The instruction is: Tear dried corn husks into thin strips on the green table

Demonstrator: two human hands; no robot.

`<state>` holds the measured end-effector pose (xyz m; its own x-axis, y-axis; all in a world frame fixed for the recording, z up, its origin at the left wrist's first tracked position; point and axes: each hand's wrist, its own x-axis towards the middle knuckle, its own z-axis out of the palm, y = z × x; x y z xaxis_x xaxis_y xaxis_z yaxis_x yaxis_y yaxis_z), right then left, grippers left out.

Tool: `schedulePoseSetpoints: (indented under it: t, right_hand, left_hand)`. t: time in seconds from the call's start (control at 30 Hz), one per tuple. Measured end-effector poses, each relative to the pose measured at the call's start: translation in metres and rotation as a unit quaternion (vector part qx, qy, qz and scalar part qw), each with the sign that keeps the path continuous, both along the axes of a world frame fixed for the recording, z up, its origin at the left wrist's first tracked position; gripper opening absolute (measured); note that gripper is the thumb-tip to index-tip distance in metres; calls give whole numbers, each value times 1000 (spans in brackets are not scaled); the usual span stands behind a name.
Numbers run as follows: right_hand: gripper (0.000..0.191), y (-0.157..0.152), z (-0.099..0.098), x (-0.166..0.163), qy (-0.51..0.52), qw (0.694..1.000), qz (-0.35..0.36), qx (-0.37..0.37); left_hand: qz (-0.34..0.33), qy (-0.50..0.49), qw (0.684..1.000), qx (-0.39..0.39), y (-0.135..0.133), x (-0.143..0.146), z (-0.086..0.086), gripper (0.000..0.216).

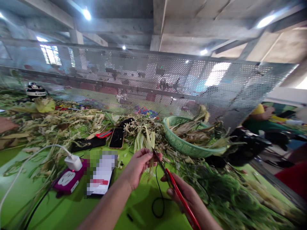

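Observation:
My left hand (138, 166) pinches a small bunch of pale, dried corn husk (145, 140), whose strips fan upward above the fingers and hang a little below them. In my right hand (185, 193) is a pair of red-handled scissors (176, 185), gripped around the handle. Their dark blades point up and left, with the tips at the husk beside my left fingertips. Whether the blades are apart is hard to make out. A thin black cord (153, 207) lies looped on the green table (141, 214) beneath both hands.
A green plastic basket (176, 142) of husks stands beyond my right hand, with green fibres (223, 188) nearer. To the left lie two phones (116, 138) (102, 174) and a purple power strip (69, 179) with a plugged-in charger (73, 163). A perforated metal screen (134, 76) runs behind.

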<state>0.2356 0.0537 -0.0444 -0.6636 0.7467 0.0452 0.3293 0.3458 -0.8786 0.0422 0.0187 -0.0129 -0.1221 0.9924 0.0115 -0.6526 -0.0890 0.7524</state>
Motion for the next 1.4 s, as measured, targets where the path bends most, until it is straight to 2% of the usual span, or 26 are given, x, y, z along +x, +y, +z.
schedulePoseSetpoints:
  t: [0.2,0.3,0.4,0.47,0.63,0.7,0.83,0.9,1.0,1.1,1.23,1.3,1.4]
  right_hand:
    - [48,-3,3,-2,16,999,-27,8]
    - [48,-9,12,-3,19,999,-40,-5]
    - [51,-9,23,-1,23,996,-87,-14]
    - [51,-3,30,4,19,994,-104,18]
    - [49,23,38,22,-42,968,-164,185]
    - [51,30,40,27,-46,960,-184,208]
    - [55,35,42,30,23,978,-141,155]
    - [55,36,42,31,17,978,-139,157]
    - [50,39,39,34,-79,959,-162,221]
    - [46,45,34,39,-196,921,-175,289]
    - [40,52,27,46,-305,879,-166,327]
    - [31,53,28,47,-325,864,-156,351]
    - [31,49,36,43,-265,855,-171,412]
  left_hand:
    - [4,0,1000,-6,0,-2,0,15]
    - [17,1,1000,-22,2,-3,0,17]
    - [28,11,999,-21,4,-7,-1,21]
    - [46,17,999,-21,5,-10,-2,22]
    - [90,36,994,-42,9,-14,-7,22]
    - [90,48,994,-45,9,-15,-8,23]
    - [87,53,993,-54,10,-17,-9,24]
    - [86,53,994,-49,10,-18,-10,24]
    - [85,69,993,-34,9,-18,-10,20]
    - [83,93,992,-21,8,-16,-9,18]
    - [78,126,989,-17,4,-11,-4,19]
    - [63,127,990,-15,3,-9,-2,20]
    - [53,143,988,-9,2,-6,-1,19]
